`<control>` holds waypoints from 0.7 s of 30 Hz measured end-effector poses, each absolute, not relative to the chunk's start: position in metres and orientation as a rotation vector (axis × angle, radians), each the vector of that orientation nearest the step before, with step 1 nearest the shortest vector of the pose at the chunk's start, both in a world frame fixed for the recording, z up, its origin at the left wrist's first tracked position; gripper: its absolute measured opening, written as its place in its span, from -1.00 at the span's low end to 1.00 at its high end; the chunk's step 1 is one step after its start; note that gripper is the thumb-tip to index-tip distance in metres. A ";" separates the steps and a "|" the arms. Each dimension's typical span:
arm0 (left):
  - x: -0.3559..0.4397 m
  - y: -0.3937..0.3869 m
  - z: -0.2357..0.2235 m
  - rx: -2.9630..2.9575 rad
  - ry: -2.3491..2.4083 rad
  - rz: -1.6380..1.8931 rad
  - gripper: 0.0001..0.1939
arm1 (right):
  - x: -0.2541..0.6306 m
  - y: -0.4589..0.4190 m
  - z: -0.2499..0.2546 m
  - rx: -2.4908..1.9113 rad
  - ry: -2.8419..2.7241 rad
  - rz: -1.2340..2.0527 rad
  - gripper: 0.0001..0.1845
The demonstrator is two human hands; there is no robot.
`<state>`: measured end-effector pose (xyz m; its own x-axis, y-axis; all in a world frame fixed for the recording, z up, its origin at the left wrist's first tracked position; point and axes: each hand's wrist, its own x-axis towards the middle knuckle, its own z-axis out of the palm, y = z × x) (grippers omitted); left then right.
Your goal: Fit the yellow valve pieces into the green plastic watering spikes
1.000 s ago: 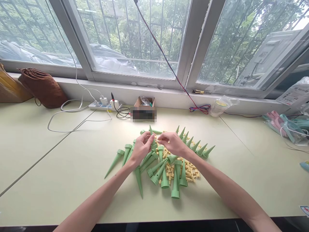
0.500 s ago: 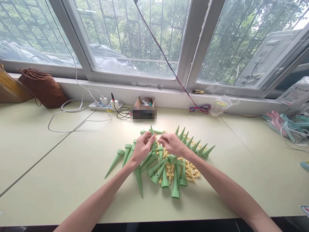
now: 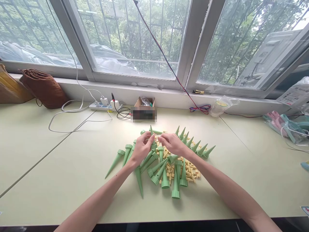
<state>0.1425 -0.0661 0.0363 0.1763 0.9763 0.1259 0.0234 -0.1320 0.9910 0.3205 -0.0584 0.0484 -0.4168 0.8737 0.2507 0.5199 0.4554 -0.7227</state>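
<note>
My left hand [image 3: 144, 146] is closed round a green plastic watering spike [image 3: 152, 130], its pointed tip up and its ridged cap low. Just right of it, my right hand [image 3: 172, 142] is closed in a pinch, fingertips near the spike's side; what they hold, if anything, is too small to make out. Below both hands lies a heap of small yellow plastic pieces [image 3: 191, 170], with several loose green spikes [image 3: 175, 183] on and around it. Beyond my right wrist, several green spikes [image 3: 194, 145] stand in a slanting row, tips up.
At the back of the table [image 3: 79, 187] are a power strip [image 3: 93, 106] with cables, a small cardboard box [image 3: 144, 112] and a clear plastic cup [image 3: 218, 108]. A brown drawstring bag [image 3: 44, 88] sits back left. Bagged pink and teal straps [image 3: 285, 125] lie on the right.
My right fingertips have drawn slightly down and right from the spike. My left hand keeps the spike in nearly the same place; the heap and the row look unchanged.
</note>
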 end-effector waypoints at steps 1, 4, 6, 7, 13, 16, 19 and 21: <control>0.142 -0.066 0.036 1.397 1.048 1.153 -0.62 | 0.321 -0.058 0.049 -1.147 -2.096 0.727 -0.55; 0.142 -0.066 0.036 1.379 1.059 1.153 -0.62 | 0.322 -0.058 0.051 -1.109 -2.124 0.706 -0.63; 0.142 -0.065 0.035 1.380 1.053 1.152 -0.64 | 0.322 -0.059 0.050 -1.092 -2.128 0.682 -0.68; 0.142 -0.065 0.035 1.385 1.047 1.149 -0.64 | 0.322 -0.059 0.049 -1.086 -2.125 0.667 -0.68; 0.143 -0.067 0.033 1.516 1.023 1.143 -0.69 | 0.320 -0.059 0.043 -1.138 -2.097 0.681 -0.56; 0.143 -0.068 0.031 1.634 0.997 1.147 -0.73 | 0.319 -0.059 0.043 -1.175 -2.072 0.737 -0.55; 0.143 -0.068 0.029 1.710 0.995 1.162 -0.77 | 0.319 -0.058 0.043 -1.206 -2.043 0.768 -0.52; 0.143 -0.067 0.028 1.699 0.988 1.157 -0.77 | 0.320 -0.057 0.043 -1.210 -2.033 0.786 -0.51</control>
